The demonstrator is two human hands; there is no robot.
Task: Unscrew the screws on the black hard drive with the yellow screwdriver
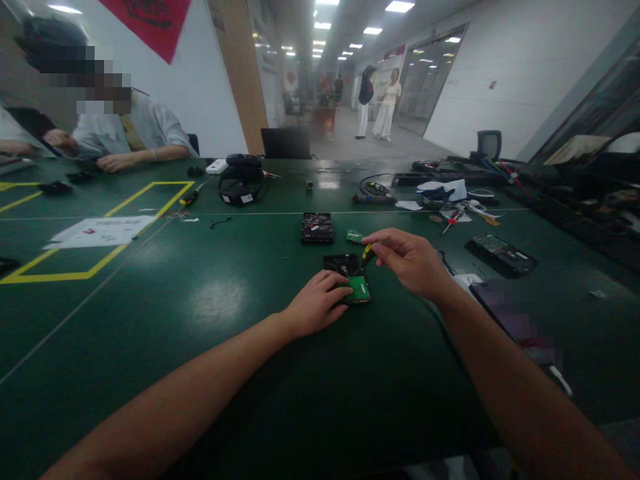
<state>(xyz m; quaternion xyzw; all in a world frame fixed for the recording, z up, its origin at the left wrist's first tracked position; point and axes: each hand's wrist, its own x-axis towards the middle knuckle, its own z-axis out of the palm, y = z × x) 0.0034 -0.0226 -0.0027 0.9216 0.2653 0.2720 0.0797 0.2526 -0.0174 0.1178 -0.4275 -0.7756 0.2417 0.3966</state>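
A black hard drive with a green circuit board at its near end lies on the table in front of me. My left hand presses on the drive's left side, fingers over the board's edge and thumb along the near side. Pinched between thumb and fingers of my right hand is a yellow-and-black screwdriver, held just above the drive's right edge; its tip is hard to make out. Beyond my right fingertips lies a small loose green board. A second hard drive sits farther back.
To the right are another drive, a phone and a red-handled screwdriver. Another yellow-and-black screwdriver and a paper sheet lie left. A black headset stands at the back. A person sits across the table.
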